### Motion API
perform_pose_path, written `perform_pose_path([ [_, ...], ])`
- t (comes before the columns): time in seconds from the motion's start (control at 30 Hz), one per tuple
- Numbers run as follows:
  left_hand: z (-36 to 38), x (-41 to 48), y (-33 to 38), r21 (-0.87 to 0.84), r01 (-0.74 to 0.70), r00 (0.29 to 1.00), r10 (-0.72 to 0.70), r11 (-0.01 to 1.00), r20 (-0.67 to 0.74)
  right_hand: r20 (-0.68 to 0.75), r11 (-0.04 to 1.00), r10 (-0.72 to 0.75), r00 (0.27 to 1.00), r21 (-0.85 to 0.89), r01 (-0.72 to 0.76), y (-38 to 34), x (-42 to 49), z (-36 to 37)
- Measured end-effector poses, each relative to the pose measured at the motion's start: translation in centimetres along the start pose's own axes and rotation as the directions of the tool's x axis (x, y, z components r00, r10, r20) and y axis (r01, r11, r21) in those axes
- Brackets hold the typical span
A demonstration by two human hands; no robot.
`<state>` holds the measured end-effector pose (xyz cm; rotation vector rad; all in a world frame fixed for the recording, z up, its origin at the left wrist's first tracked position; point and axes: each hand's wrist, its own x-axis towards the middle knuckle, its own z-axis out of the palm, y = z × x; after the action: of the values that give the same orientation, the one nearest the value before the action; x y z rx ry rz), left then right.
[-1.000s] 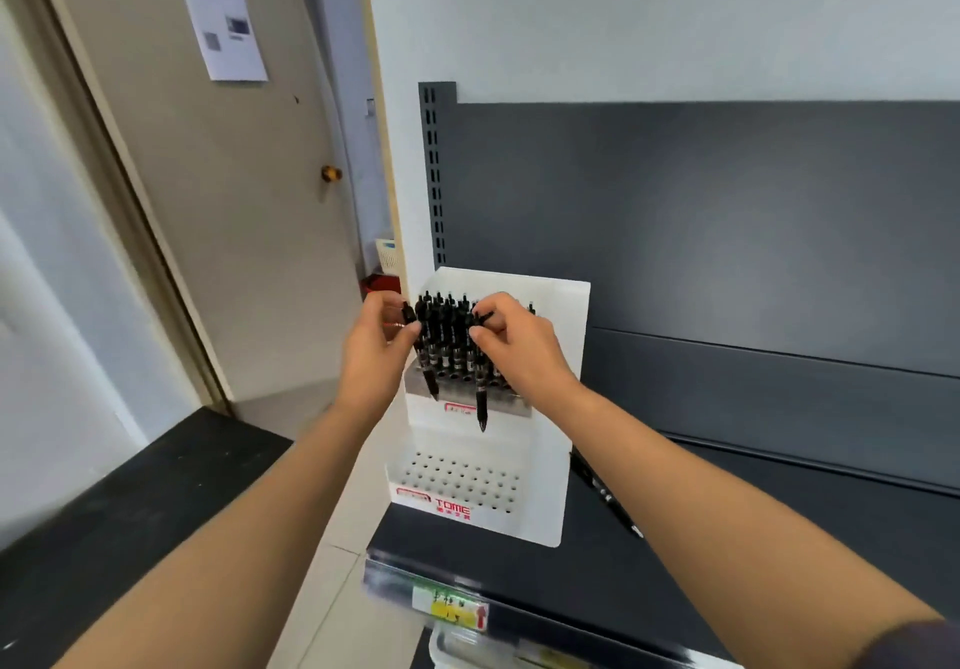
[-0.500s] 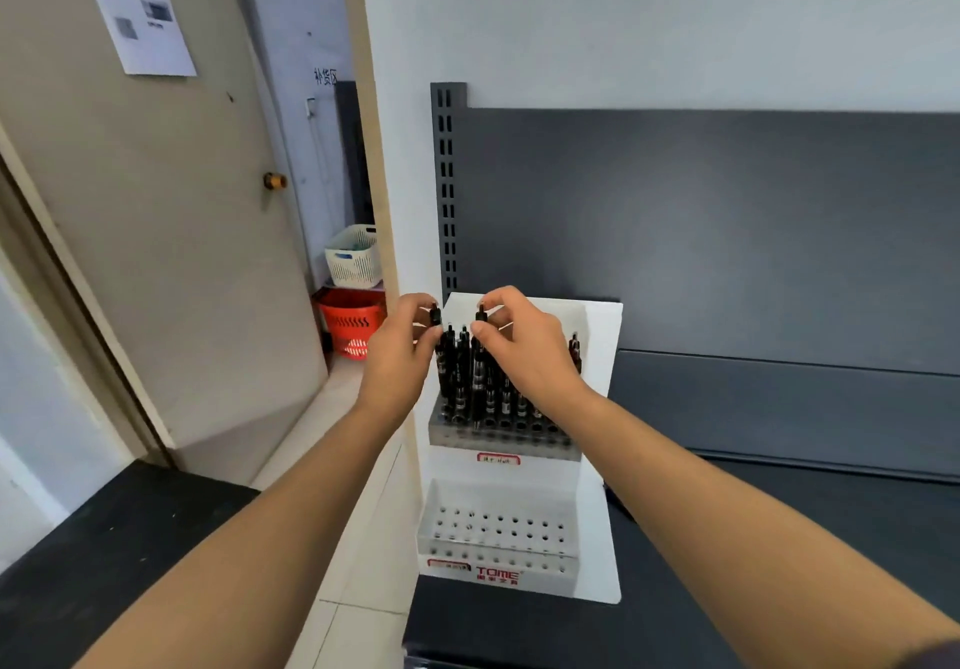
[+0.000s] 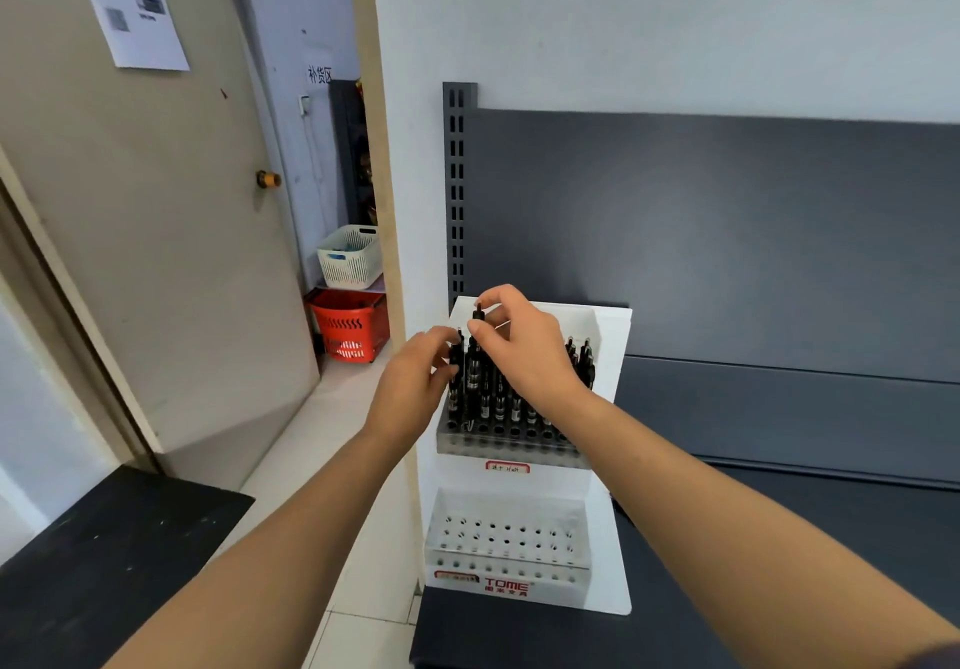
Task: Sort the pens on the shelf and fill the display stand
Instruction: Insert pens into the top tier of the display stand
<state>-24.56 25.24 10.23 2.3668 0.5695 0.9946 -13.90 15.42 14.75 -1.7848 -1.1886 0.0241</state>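
A white two-tier display stand (image 3: 610, 460) stands at the left end of the dark shelf (image 3: 779, 564). Its upper tier holds several black pens (image 3: 506, 401) upright in holes. The lower tier (image 3: 506, 538) shows only bare holes. My right hand (image 3: 519, 351) pinches the top of one black pen (image 3: 474, 356) at the rack's left side, its tip just above a front hole. My left hand (image 3: 415, 382) touches the leftmost pen (image 3: 456, 372) with its fingertips.
A grey back panel (image 3: 727, 232) and slotted upright (image 3: 457, 185) rise behind the stand. Left of the shelf is a tiled floor with a red basket (image 3: 350, 325) and a white basket (image 3: 349, 257), a door (image 3: 145, 232), and a black surface (image 3: 93, 575) at lower left.
The camera has tilted and moved closer. My right hand has lifted its pen a little higher over the rack's left side; my left hand has stayed on the leftmost pen.
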Motion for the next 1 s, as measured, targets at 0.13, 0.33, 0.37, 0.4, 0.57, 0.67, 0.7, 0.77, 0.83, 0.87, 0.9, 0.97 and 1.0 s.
perform_pose_path([
  [0.13,0.0,-0.2,-0.6,-0.025,0.014,1.0,-0.015,1.0,-0.027,-0.01,1.0,-0.013,1.0,0.002,0.013,-0.2,0.0,0.5],
  [0.33,-0.2,0.4,-0.6,-0.092,0.032,0.996,-0.039,0.995,-0.075,0.022,0.998,-0.052,0.998,-0.03,0.052,0.2,-0.4,1.7],
  [0.37,-0.2,0.5,-0.6,-0.107,0.038,0.996,-0.046,0.994,-0.075,0.021,0.997,-0.061,0.998,-0.046,0.062,0.1,-0.4,1.8],
  [0.4,-0.2,0.5,-0.6,-0.128,0.046,0.996,-0.055,0.991,-0.073,0.017,0.996,-0.07,0.997,-0.059,0.071,0.1,-0.3,1.9],
  [0.57,-0.1,0.2,-0.4,-0.252,0.099,0.99,-0.121,0.963,-0.074,0.029,0.983,-0.11,0.994,-0.147,0.113,-0.4,-0.1,2.1],
  [0.67,-0.2,0.1,-0.5,-0.265,0.118,0.987,-0.142,0.957,-0.075,0.069,0.979,-0.076,0.995,-0.182,0.087,-0.5,-0.1,2.1],
  [0.7,-0.2,0.1,-0.6,-0.262,0.119,0.987,-0.143,0.958,-0.077,0.088,0.972,-0.063,0.994,-0.221,0.081,-0.5,-0.2,2.3],
  [0.77,-0.3,0.0,-0.8,-0.251,0.118,0.987,-0.142,0.961,-0.08,0.096,0.906,-0.111,0.989,-0.4,0.141,-0.2,-0.5,2.6],
  [0.83,-0.3,-0.1,-0.9,-0.233,0.113,0.987,-0.136,0.966,-0.083,0.084,0.793,-0.216,0.973,-0.566,0.224,0.0,-0.7,2.8],
  [0.87,-0.3,-0.1,-1.0,-0.227,0.11,0.988,-0.132,0.968,-0.082,0.074,0.765,-0.239,0.968,-0.6,0.235,0.0,-0.6,2.7],
  [0.9,-0.2,-0.1,-1.0,-0.223,0.109,0.988,-0.13,0.969,-0.081,0.071,0.755,-0.236,0.969,-0.614,0.229,0.1,-0.4,2.6],
  [0.97,-0.2,-0.1,-1.2,-0.22,0.108,0.989,-0.128,0.97,-0.079,0.087,0.751,-0.196,0.977,-0.627,0.207,0.1,0.0,2.6],
  [1.0,-0.2,-0.1,-1.2,-0.222,0.107,0.989,-0.127,0.969,-0.08,0.094,0.755,-0.18,0.979,-0.625,0.199,0.1,0.1,2.6],
])
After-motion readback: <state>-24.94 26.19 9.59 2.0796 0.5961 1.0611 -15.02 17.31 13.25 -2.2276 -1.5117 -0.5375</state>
